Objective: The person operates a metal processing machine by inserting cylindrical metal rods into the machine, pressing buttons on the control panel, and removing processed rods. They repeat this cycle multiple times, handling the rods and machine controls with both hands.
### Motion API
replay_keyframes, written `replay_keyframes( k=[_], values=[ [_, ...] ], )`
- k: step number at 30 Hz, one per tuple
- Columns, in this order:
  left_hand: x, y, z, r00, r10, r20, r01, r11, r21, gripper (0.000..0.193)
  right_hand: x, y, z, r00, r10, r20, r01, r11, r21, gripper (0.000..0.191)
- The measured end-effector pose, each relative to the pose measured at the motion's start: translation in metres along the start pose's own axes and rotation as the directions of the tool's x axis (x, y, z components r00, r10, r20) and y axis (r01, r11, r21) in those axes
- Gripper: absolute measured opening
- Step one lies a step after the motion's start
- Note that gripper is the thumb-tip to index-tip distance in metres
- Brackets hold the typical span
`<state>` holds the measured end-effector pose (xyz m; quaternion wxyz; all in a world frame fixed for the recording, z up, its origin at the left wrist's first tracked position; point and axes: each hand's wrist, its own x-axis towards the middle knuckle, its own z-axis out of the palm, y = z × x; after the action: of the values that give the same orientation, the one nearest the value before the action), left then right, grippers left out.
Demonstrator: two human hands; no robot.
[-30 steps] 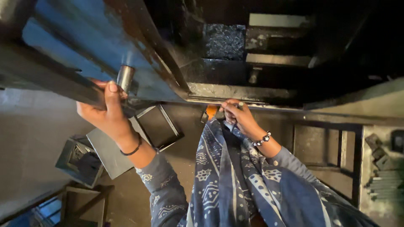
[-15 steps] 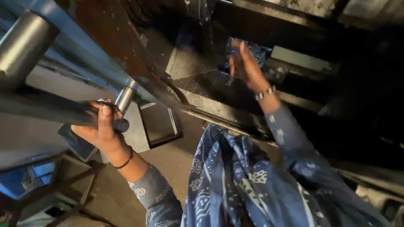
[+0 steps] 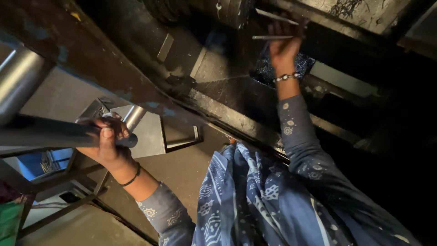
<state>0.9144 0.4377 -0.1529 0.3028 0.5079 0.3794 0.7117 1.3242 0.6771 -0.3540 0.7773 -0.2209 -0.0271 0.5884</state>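
Note:
My left hand is wrapped around the end of a dark steel lever bar that runs off to the left. My right hand is stretched far forward into the dark machine bed and pinches a thin flat metal strip that sticks out to the left of the fingers. A second pale strip lies just above it. Both arms wear blue patterned sleeves, with a bead bracelet on the right wrist and a dark band on the left.
A thick shiny steel cylinder crosses the upper left. Square grey metal frames lie on the floor below the machine's edge. A metal stand frame is at lower left. Dark machine parts fill the right side.
My right hand has reached from the machine's front edge deep into the bed and now holds a thin strip. The left hand has stayed on the lever; the view tilted.

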Motion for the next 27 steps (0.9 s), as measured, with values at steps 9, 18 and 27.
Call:
replay_keyframes(
  k=[9, 18, 27],
  values=[
    [0.001, -0.012, -0.01, 0.999, -0.008, -0.035, 0.007, 1.0, -0.007, 0.032, 0.033, 0.012, -0.009, 0.927, 0.137, 0.35, -0.08, 0.982, -0.172, 0.061],
    [-0.004, -0.024, -0.03, 0.998, -0.033, -0.046, 0.028, 0.994, -0.107, 0.042, 0.039, 0.017, 0.018, 0.937, 0.211, 0.279, -0.124, 0.946, -0.299, 0.045],
    [-0.009, -0.031, -0.035, 0.998, -0.042, -0.05, 0.034, 0.988, -0.153, 0.035, 0.073, 0.05, 0.026, 0.969, 0.077, 0.234, 0.164, 0.508, -0.845, 0.106]
  ],
)
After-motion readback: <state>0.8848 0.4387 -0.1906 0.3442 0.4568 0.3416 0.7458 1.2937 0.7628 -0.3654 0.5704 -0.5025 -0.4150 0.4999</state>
